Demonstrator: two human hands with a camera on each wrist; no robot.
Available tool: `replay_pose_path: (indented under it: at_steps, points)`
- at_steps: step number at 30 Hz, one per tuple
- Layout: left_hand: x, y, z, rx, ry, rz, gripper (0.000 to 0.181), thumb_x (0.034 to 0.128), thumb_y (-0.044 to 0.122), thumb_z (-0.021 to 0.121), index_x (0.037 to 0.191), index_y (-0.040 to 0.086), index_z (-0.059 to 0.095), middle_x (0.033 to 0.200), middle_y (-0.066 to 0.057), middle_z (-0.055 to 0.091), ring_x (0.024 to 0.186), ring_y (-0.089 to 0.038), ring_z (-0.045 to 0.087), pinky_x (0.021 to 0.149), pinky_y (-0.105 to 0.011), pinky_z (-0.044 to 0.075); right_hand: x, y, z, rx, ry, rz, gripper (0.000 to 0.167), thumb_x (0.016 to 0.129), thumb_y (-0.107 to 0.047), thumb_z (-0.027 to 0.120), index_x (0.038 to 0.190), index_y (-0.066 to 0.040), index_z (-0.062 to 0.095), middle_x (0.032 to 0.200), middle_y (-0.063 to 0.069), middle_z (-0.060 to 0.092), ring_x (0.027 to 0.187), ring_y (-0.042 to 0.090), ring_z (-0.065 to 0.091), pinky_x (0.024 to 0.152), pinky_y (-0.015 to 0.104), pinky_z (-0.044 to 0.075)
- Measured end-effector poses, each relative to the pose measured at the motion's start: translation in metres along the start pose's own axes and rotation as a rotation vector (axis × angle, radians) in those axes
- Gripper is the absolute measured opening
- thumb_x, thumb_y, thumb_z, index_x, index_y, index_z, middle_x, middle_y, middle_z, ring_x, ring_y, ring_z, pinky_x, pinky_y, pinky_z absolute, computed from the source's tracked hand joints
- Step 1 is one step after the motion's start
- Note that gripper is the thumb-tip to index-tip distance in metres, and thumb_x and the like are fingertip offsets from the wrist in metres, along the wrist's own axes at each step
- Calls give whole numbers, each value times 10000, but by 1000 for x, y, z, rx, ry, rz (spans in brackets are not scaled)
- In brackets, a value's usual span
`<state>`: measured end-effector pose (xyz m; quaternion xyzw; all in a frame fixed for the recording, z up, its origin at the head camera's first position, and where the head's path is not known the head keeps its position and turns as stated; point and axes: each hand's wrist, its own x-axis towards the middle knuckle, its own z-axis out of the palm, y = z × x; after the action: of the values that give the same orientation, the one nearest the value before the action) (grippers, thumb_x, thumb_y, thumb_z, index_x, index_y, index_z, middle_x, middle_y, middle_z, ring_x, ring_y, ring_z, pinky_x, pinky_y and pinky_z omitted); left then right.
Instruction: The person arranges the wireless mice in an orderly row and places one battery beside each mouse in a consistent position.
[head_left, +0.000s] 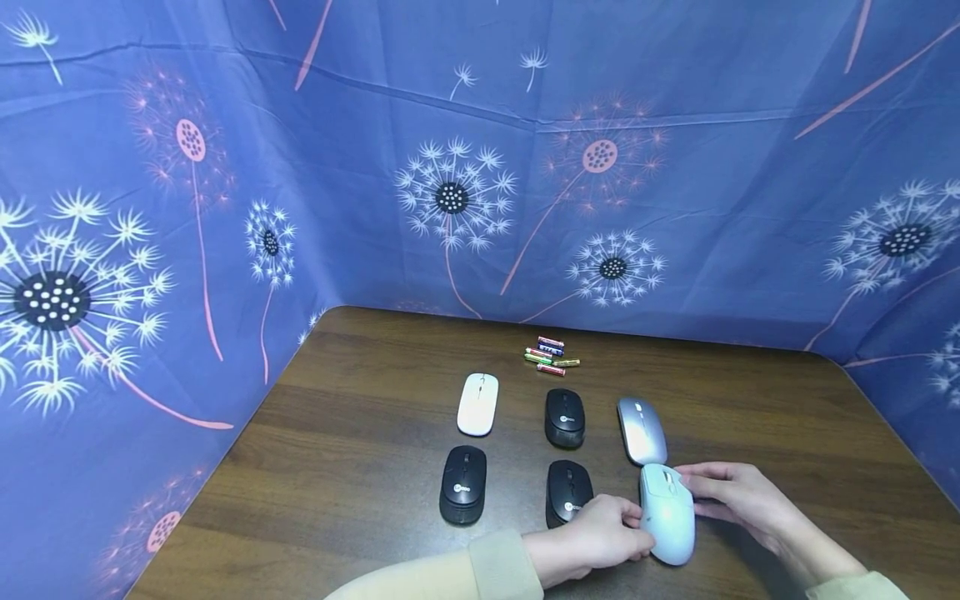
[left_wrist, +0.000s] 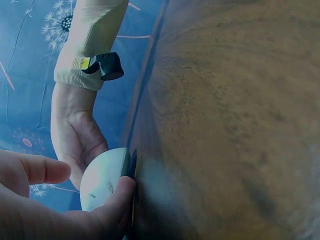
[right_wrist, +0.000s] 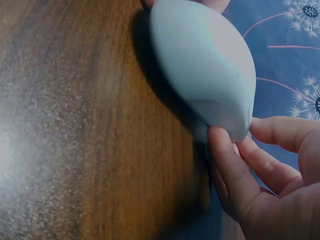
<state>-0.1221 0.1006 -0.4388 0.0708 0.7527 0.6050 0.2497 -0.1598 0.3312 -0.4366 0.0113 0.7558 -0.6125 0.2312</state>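
A light blue computer mouse [head_left: 667, 517] is held between both hands at the right front of the table. My left hand [head_left: 600, 533] has its fingertips on the left side and back end, with the thumb low against the mouse [left_wrist: 100, 180] in the left wrist view. My right hand [head_left: 738, 504] pinches its front end; the right wrist view shows thumb and fingers on the mouse [right_wrist: 205, 65] there. A dark gap or shadow lies between its underside and the tabletop. The left sleeve and hand partly cover a black mouse [head_left: 567, 487] nearby.
Behind the blue mouse lies a grey mouse [head_left: 642, 429], nearly touching it. Further left are a white mouse [head_left: 477, 404] and two black mice [head_left: 565, 417]. Several small batteries [head_left: 551, 354] lie at the back of the wooden table [head_left: 337, 417]. A blue patterned cloth [head_left: 360, 167] hangs behind.
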Motion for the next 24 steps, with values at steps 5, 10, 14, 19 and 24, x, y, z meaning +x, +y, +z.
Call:
replay_pose_path:
  at_steps: [5,10,14,19,24]
  points:
    - [0,1,0,1,-1,-9,319,740,38,621,1046,-49,648,773,28,615,640,-95,650,573,-156,486,0,-3,5,-124,24,-5,463,921,-174,604,1199,185,517,1091,111,671,918,64,641,792,300,556]
    - [1,4,-1,-6,-6,-31,337,747,53,625,1065,-57,645,740,29,603,623,-71,616,554,-156,460,1,-2,6,-182,42,-2,473,912,-183,619,1190,188,522,1114,171,654,918,69,638,784,315,559]
    - [2,5,-1,-13,-18,-40,353,750,54,618,1083,-61,641,734,31,599,620,-57,591,547,-156,440,2,0,5,-176,52,5,473,912,-182,619,1195,184,520,1107,158,658,915,68,639,784,312,559]
    - [4,5,-1,-3,-10,-30,369,738,41,616,1088,-72,639,710,56,589,600,-41,568,549,-145,441,1,0,5,-154,45,31,473,920,-189,607,1219,164,510,1027,94,678,884,116,645,750,336,569]
    - [4,6,-1,11,-11,-36,377,735,48,613,1093,-67,640,705,47,588,602,-51,571,550,-152,438,1,0,7,-134,50,53,481,921,-190,600,1229,163,491,944,56,672,856,158,645,734,355,573]
